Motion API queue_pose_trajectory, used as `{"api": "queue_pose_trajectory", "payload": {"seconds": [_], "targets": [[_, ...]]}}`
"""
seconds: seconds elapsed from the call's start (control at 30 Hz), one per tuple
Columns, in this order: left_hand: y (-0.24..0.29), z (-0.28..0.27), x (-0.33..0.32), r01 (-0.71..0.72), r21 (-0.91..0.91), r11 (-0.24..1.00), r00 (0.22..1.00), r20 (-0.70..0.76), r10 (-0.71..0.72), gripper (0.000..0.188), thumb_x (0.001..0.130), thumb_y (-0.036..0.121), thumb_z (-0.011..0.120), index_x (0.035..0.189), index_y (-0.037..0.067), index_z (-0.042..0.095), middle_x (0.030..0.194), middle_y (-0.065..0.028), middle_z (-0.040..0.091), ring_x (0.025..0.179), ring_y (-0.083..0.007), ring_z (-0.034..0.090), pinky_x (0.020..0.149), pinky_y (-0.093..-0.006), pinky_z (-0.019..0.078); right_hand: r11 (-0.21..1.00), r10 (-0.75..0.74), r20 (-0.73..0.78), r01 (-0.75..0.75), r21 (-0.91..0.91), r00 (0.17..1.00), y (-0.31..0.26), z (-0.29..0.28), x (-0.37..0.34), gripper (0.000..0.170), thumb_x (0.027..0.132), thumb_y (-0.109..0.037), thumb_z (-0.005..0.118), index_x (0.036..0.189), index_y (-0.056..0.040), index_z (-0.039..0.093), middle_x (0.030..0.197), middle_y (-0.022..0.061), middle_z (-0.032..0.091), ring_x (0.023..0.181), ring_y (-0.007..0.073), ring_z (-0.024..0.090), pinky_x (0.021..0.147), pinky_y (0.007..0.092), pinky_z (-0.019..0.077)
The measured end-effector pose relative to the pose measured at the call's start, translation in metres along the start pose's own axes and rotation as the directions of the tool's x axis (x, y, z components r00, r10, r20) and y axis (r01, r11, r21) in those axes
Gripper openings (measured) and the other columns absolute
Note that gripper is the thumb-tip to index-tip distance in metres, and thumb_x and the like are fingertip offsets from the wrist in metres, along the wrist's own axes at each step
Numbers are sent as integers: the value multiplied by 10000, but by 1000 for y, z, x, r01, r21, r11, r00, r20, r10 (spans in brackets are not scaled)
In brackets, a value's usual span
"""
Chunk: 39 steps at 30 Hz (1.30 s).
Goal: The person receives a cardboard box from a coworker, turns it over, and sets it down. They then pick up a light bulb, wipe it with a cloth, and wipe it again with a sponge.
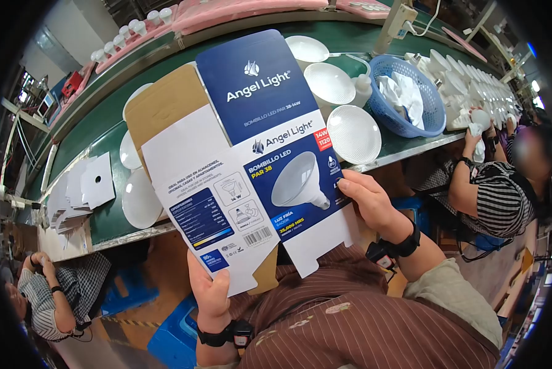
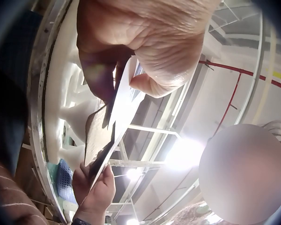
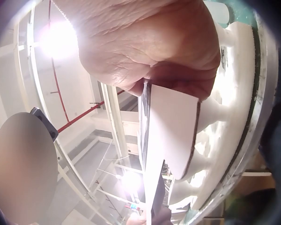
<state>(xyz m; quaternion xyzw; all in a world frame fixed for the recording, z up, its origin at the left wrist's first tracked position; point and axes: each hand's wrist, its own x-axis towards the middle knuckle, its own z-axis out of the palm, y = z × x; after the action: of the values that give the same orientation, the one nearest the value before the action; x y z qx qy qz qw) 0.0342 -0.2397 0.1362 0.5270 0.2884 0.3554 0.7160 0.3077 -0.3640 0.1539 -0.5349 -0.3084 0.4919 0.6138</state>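
A flattened cardboard light-bulb box [image 1: 257, 184], printed in blue and white with a picture of a lamp, is held up in front of the body by both hands. My left hand [image 1: 210, 286] pinches its lower left corner, thumb on the printed face. At the right edge my right hand [image 1: 374, 206] grips it, with fingers behind the card. Flaps stick out at the top and bottom, one showing brown inside. Edge-on in the left wrist view, the box [image 2: 124, 101] sits between thumb and fingers. The right wrist view shows a white flap [image 3: 175, 126] beside the right hand [image 3: 154, 47].
Behind the box runs a green-topped bench [image 1: 107, 218]. White reflector lamps [image 1: 353, 134] lie on it, several more standing far right. A blue basket [image 1: 405, 101] holds white cloth. Flat white card pieces [image 1: 94, 184] are stacked at left. Other people sit at both sides.
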Motion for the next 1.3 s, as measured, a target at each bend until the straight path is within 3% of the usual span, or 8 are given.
{"api": "queue_pose_trajectory", "payload": {"seconds": [0.4,0.67,0.8,1.0,1.23,1.3], "targets": [[-2,-6,7,8,-111,994,1000,-29,-11,608,736,-21,444,1327,-38,304,1229,-131,489,1120,-194,507,974,-344,392,996,23,3,-23,81,1000,1,1,7,421,952,-232,362,1159,97,523,1076,145,615,970,185,586,886,303,442],[2,-2,8,45,-157,987,997,-53,-54,644,696,-39,386,1334,-44,299,1245,-152,489,1145,-230,510,995,-366,385,991,22,60,-30,130,998,-1,0,6,392,973,-221,353,1168,62,542,1083,114,617,976,149,579,881,289,450],[2,-3,6,32,-172,985,996,-79,-46,643,692,-24,401,1328,-45,308,1239,-155,495,1136,-234,519,992,-365,391,993,38,30,-41,110,999,4,0,4,389,965,-224,358,1159,49,556,1026,90,632,872,111,588,763,239,468],[2,-2,6,40,-164,986,993,-101,-57,646,689,-19,398,1327,-46,304,1243,-160,489,1138,-242,517,997,-371,390,998,22,-16,-21,63,1000,5,4,6,386,963,-241,354,1150,7,583,891,16,626,691,52,499,594,195,392],[-1,-1,9,54,-100,994,991,-117,-66,705,668,34,422,1353,-46,278,1270,-172,475,1176,-268,493,1024,-367,360,998,43,27,-45,46,999,8,-2,7,389,965,-258,360,1158,-6,586,916,9,623,697,51,491,600,200,387],[-2,-3,10,24,-165,986,996,-80,-38,636,700,14,433,1320,-47,301,1242,-164,487,1138,-250,516,989,-371,398,992,58,-3,-57,113,998,4,5,7,389,966,-270,370,1168,-17,585,933,7,622,714,53,491,614,206,389]]}}
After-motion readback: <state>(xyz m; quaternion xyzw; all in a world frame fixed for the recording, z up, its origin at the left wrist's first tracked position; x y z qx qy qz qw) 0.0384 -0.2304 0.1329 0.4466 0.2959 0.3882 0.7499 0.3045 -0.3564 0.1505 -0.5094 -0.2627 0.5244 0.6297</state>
